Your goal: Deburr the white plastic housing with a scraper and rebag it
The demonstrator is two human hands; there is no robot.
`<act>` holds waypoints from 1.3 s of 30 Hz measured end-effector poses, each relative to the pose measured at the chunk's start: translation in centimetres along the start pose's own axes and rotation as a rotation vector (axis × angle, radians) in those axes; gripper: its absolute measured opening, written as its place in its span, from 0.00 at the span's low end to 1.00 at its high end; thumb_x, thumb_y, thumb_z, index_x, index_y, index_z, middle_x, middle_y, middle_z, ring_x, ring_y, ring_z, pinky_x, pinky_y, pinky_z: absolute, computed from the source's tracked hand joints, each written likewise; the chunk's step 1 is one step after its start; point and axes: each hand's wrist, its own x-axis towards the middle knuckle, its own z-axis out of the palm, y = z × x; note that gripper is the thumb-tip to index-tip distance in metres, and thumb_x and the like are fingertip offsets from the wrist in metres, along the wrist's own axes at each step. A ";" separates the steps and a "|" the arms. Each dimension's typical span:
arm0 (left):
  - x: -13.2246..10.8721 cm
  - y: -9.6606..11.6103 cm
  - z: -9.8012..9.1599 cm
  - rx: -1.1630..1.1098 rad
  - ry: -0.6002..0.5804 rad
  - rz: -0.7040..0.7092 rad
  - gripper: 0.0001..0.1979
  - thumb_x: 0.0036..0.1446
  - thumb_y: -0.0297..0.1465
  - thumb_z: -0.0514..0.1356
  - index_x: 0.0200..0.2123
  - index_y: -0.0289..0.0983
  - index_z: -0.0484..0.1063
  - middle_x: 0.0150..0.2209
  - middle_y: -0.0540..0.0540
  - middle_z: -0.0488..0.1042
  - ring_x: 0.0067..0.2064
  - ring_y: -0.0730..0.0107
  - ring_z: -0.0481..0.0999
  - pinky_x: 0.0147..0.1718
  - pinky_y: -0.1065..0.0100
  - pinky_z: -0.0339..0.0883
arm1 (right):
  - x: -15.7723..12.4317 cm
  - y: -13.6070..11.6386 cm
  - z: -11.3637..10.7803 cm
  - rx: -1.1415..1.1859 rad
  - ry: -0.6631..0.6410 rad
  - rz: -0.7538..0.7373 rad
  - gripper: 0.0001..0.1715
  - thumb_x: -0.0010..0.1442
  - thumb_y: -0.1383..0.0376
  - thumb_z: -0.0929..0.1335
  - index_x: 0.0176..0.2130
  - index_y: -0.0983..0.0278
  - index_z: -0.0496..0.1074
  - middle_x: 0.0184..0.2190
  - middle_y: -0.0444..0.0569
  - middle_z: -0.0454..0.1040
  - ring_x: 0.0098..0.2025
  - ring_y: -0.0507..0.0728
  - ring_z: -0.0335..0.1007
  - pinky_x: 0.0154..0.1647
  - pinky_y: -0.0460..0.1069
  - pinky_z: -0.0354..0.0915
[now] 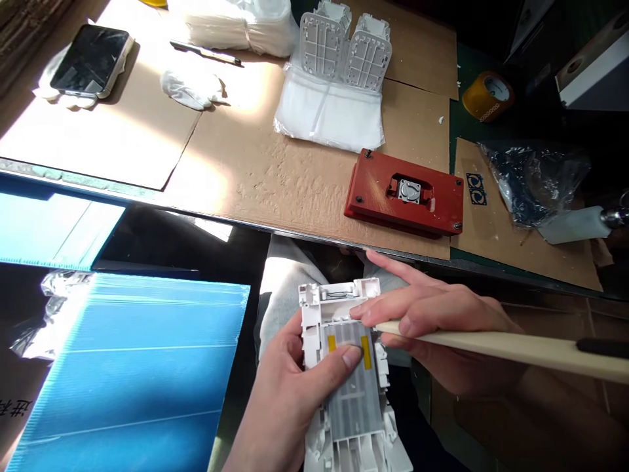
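My left hand is closed around a white plastic housing, its thumb pressed on a grey ribbed panel set in the housing. Two yellow strips lie on that panel, on either side of the thumb tip. From the right, my right hand grips a long cream-coloured stick tool with a black part at its far end. The tool's tip meets the housing's right edge beside the panel. My right fingertips also touch the housing near its top; what lies beneath them is hidden.
On the cardboard-covered table stands a red fixture with a small metal piece. Behind are two white plastic housings, clear bags, a pen and a phone. Tape lies right; a blue corrugated box stands left.
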 end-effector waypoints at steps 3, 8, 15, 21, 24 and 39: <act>0.1 -0.1 0.0 0.029 0.006 0.031 0.25 0.48 0.21 0.72 0.51 0.35 0.78 0.42 0.42 0.79 0.37 0.59 0.80 0.32 0.68 0.74 | -0.1 -0.2 0.2 0.020 0.021 0.068 0.15 0.62 0.78 0.71 0.45 0.66 0.67 0.44 0.47 0.79 0.47 0.57 0.79 0.73 0.72 0.53; 0.4 -0.3 -0.4 0.108 -0.001 0.050 0.25 0.51 0.24 0.71 0.54 0.36 0.75 0.45 0.38 0.79 0.38 0.54 0.80 0.34 0.62 0.75 | 0.4 -0.6 -0.6 0.131 0.241 0.024 0.07 0.68 0.71 0.69 0.45 0.64 0.67 0.47 0.50 0.79 0.51 0.63 0.78 0.69 0.75 0.55; 2.5 0.7 -1.0 -0.030 0.163 0.002 0.30 0.54 0.29 0.73 0.58 0.29 0.70 0.47 0.30 0.78 0.37 0.53 0.81 0.37 0.56 0.77 | 1.0 0.7 0.9 0.137 0.278 0.444 0.23 0.59 0.53 0.77 0.48 0.62 0.74 0.46 0.56 0.79 0.55 0.66 0.76 0.61 0.65 0.69; 4.9 1.7 -2.4 -0.376 0.230 -0.350 0.18 0.62 0.31 0.66 0.52 0.26 0.72 0.36 0.36 0.77 0.31 0.55 0.78 0.30 0.60 0.74 | -2.3 2.1 4.4 0.235 0.251 0.538 0.23 0.64 0.55 0.75 0.52 0.64 0.73 0.52 0.59 0.76 0.60 0.65 0.72 0.61 0.60 0.69; 5.0 1.4 -2.2 -0.416 0.152 -0.387 0.15 0.68 0.36 0.60 0.49 0.27 0.70 0.34 0.38 0.74 0.31 0.59 0.77 0.32 0.62 0.73 | -3.8 2.6 5.0 0.354 0.188 0.499 0.13 0.72 0.65 0.68 0.55 0.58 0.71 0.58 0.51 0.73 0.65 0.56 0.67 0.68 0.54 0.63; 4.1 1.2 -1.9 -0.510 0.234 -0.373 0.24 0.66 0.35 0.64 0.57 0.21 0.72 0.38 0.31 0.76 0.32 0.52 0.79 0.31 0.56 0.76 | -4.8 2.8 4.6 0.445 0.153 0.439 0.13 0.74 0.67 0.64 0.56 0.56 0.70 0.60 0.52 0.72 0.69 0.61 0.62 0.60 0.55 0.71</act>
